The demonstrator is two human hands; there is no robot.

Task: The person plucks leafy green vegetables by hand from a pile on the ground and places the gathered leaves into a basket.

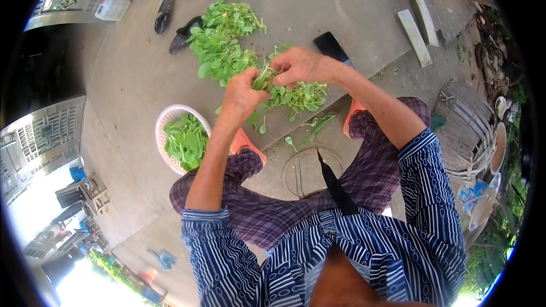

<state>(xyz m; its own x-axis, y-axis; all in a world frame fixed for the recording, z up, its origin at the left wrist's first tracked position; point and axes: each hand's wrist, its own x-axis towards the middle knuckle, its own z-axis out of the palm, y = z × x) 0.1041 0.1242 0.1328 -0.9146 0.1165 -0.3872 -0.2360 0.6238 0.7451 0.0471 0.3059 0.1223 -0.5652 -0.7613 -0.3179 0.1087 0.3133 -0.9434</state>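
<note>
Leafy green stems (263, 79) are pinched between my two hands, above the pile on the floor. My left hand (243, 94) is closed round them on the left. Close by on the right, my right hand (298, 67) has its fingers bent onto the same bunch. A long pile of leafy greens (224, 54) stretches over the concrete behind and beneath my hands. Left of my left forearm, a white and pink basket (162, 122) holds more green leaves (186, 139). A few loose stems (318, 128) lie in front of my feet.
A dark flat object (331, 46) lies beyond my right wrist. Dark shoes (164, 14) are at the upper left, near a plastic jug (112, 8). Two pale blocks (415, 37) lie at the upper right. A large woven basket (463, 125) stands right of my knee.
</note>
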